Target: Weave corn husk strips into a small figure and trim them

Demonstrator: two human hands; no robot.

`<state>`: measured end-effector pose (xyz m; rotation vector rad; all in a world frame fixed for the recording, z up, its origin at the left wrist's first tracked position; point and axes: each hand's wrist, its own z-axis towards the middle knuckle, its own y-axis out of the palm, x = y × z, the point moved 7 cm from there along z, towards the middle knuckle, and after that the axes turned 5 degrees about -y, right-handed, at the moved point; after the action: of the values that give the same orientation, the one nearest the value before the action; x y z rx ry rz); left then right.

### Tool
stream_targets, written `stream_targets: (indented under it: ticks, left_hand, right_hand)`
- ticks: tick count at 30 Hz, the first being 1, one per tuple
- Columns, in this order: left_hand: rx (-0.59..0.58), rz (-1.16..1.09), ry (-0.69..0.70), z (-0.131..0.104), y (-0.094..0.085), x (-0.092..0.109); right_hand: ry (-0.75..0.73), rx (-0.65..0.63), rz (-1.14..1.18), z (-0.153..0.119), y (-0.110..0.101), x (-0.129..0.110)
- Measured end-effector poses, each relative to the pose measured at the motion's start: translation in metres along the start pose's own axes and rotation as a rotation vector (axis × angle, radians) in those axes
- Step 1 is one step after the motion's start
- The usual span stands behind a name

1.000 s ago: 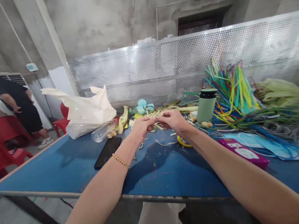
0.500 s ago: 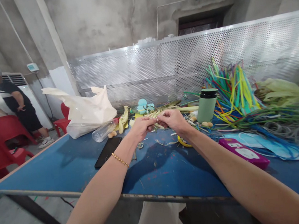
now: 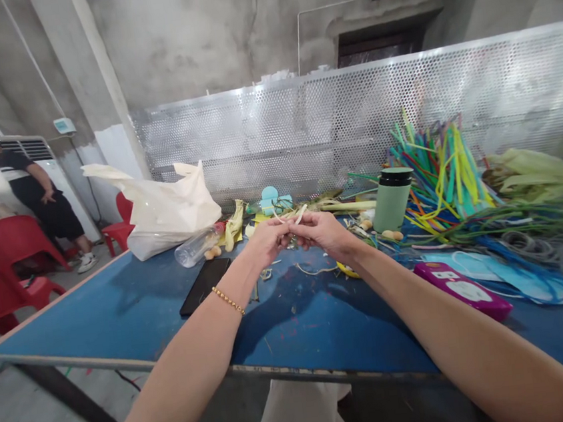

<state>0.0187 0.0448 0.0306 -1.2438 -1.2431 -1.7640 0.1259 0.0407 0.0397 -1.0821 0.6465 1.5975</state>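
My left hand (image 3: 266, 241) and my right hand (image 3: 328, 235) meet above the far middle of the blue table (image 3: 137, 320). Their fingertips are pinched together around a thin pale strip (image 3: 301, 213), which looks like a piece of husk. Its ends poke up between the fingers; the rest is hidden by them. Behind the hands lie pale green stalks (image 3: 356, 206) and a light blue rounded piece (image 3: 271, 198). Below the right wrist is a yellow ring-shaped thing (image 3: 347, 270), partly covered by the forearm.
On the left are a white plastic bag (image 3: 170, 206), a clear bottle (image 3: 195, 247) and a black phone (image 3: 204, 287). To the right stand a green tumbler (image 3: 392, 201), a purple power strip (image 3: 464, 291) and bundled coloured strips (image 3: 451, 173). A person (image 3: 40, 183) stands beyond red chairs (image 3: 20, 242).
The pale strip now shows its ends above my fingertips, where before it was mostly hidden. Both hands have shifted only slightly and stay together.
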Motion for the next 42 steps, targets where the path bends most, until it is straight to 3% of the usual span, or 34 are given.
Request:
stream_targets:
  ticks: [5,11,15,31,36,42]
  left_hand:
    - [-0.048,-0.025,0.024,0.002,0.002,0.001]
    - [0.127,0.026,0.159,0.004,-0.009,0.008]
    - [0.169,0.088,0.171,0.000,-0.008,0.009]
    - [0.008,0.165,0.182,-0.003,0.006,0.013]
    - [0.060,0.203,0.186,-0.001,0.001,0.010]
    - [0.035,0.280,0.189,-0.003,-0.001,0.011]
  right_hand:
    - [-0.048,0.066,0.017,0.002,-0.006,-0.002]
    - [-0.050,0.160,0.076,0.002,-0.010,-0.002]
    - [-0.047,0.186,0.126,0.004,-0.012,0.000]
    - [-0.034,0.232,0.276,0.004,-0.013,0.000]
    - [-0.037,0.209,0.249,0.003,-0.009,-0.002]
    - [-0.043,0.205,0.212,0.002,-0.007,-0.003]
